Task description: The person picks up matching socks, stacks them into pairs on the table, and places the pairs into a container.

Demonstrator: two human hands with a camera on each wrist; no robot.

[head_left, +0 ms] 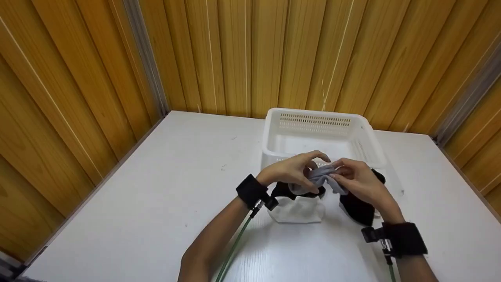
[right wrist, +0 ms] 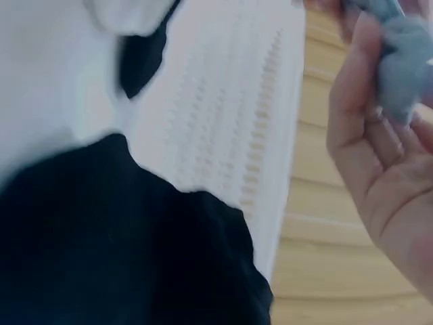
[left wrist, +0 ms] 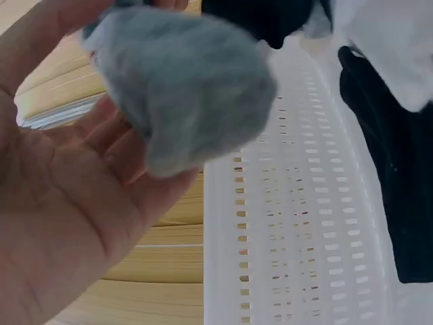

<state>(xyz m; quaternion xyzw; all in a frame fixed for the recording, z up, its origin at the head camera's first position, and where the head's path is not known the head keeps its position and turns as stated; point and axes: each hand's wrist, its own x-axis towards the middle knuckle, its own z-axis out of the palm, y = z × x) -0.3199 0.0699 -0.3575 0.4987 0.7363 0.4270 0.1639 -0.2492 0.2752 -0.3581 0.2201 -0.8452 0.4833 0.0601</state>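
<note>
A bunched grey-blue sock (head_left: pixel 324 175) is held in the air between both hands, in front of the white basket. My left hand (head_left: pixel 289 169) grips its left part, the thumb and fingers curled around it. From the other side my right hand (head_left: pixel 363 183) pinches the sock between thumb and fingertips. In the left wrist view a rounded end of the sock (left wrist: pixel 193 91) hangs before the palm. The right wrist view shows the sock (right wrist: pixel 404 68) at the fingertips, at the upper right edge.
A white plastic basket (head_left: pixel 267 137) with slotted sides stands behind the hands, near the wood-panelled wall (head_left: pixel 266 58). On the white table (head_left: pixel 195 188) below the hands lie a white cloth piece (head_left: pixel 297 210), a black one (head_left: pixel 357 209) at right and another black piece (head_left: pixel 282 190).
</note>
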